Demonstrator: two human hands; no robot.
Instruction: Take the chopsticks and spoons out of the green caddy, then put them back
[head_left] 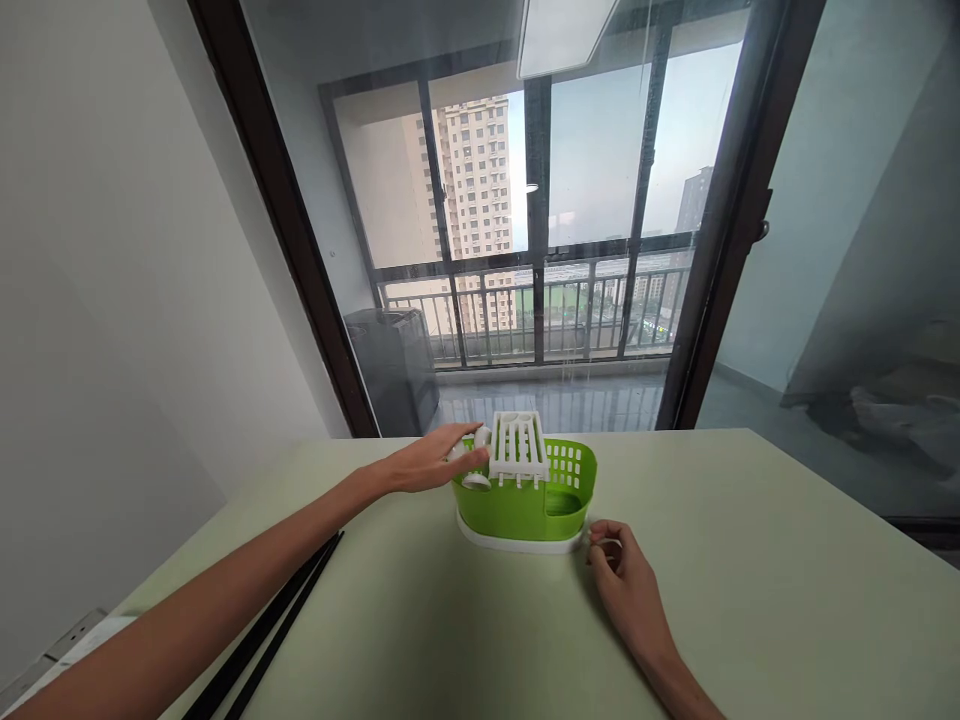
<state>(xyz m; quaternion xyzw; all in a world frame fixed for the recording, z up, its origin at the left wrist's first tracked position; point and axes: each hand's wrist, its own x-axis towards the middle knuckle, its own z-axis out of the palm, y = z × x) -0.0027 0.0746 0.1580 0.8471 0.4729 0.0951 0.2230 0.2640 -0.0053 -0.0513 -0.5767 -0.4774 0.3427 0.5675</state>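
Note:
A green plastic basket with perforated walls stands on a white oval base in the middle of the table. Across its top and front edge sits a white slotted rack with small hooks along its lower edge. My left hand reaches to the basket's left end, fingers and thumb closed about a white plastic piece with rounded parts. Much of that piece is hidden by the fingers. Low at the right end, my right hand is curled in a pinch beside the base; what it holds is too small to name.
Two long black sticks lie on the pale green table under my left forearm. Beyond the table's far edge is a glass door with a dark frame. A dark grey cabinet-like box stands behind the glass.

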